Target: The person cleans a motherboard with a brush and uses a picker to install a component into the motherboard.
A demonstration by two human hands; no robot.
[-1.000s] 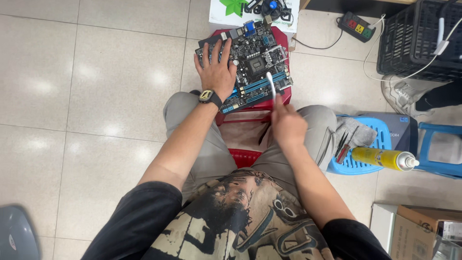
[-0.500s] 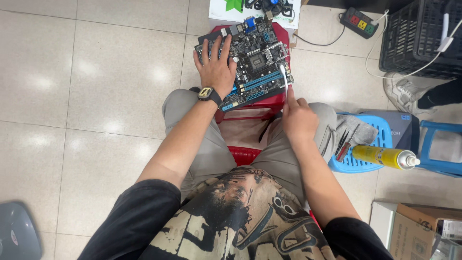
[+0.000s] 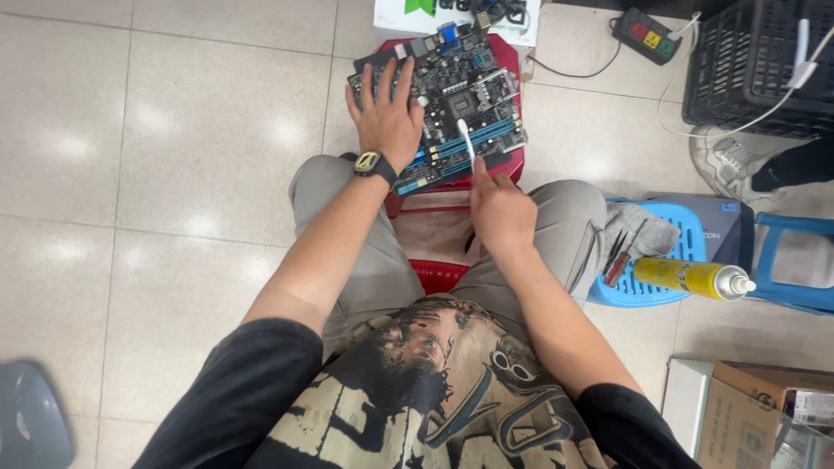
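A dark computer motherboard (image 3: 469,91) with blue slots lies on a red plastic stool (image 3: 508,61) in front of my knees. My left hand (image 3: 387,117), with a watch on the wrist, rests flat on the board's left half, fingers spread. My right hand (image 3: 495,204) grips a thin white tool (image 3: 466,141), a small brush or stick, whose tip touches the blue slots near the board's front edge. I sit on another red stool (image 3: 439,274) between my legs.
A blue stool (image 3: 686,221) at my right carries a yellow spray can (image 3: 686,278), a grey cloth and screwdrivers (image 3: 621,256). A power strip (image 3: 647,36) and a black crate (image 3: 756,61) lie beyond; another person's shoe (image 3: 725,161) is at far right. Cardboard boxes (image 3: 738,417) sit bottom right.
My right hand has shifted along the board's front edge with the white tool, its tip now pointing up over the blue slots. My left hand stays pressed on the board.
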